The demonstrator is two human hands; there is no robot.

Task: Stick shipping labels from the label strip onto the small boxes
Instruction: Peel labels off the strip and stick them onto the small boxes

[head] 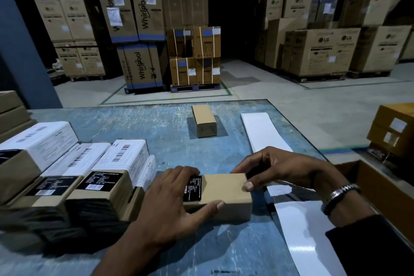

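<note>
A small brown cardboard box (226,192) with a black printed patch on its left end lies near the front of the blue table (170,132). My left hand (174,204) grips its left end, fingers over the top and thumb on the near side. My right hand (284,168) holds the right end, thumb and fingertips on its edges. A long white label strip (264,132) runs from the far right of the table toward me, passing under my right wrist. A second plain small box (205,121) stands farther back at the centre.
Several labelled boxes (67,175) are stacked at the left of the table. An open brown carton (385,188) sits at the right edge, with more cartons (394,127) beyond. Pallets of large appliance cartons (143,36) stand on the warehouse floor behind.
</note>
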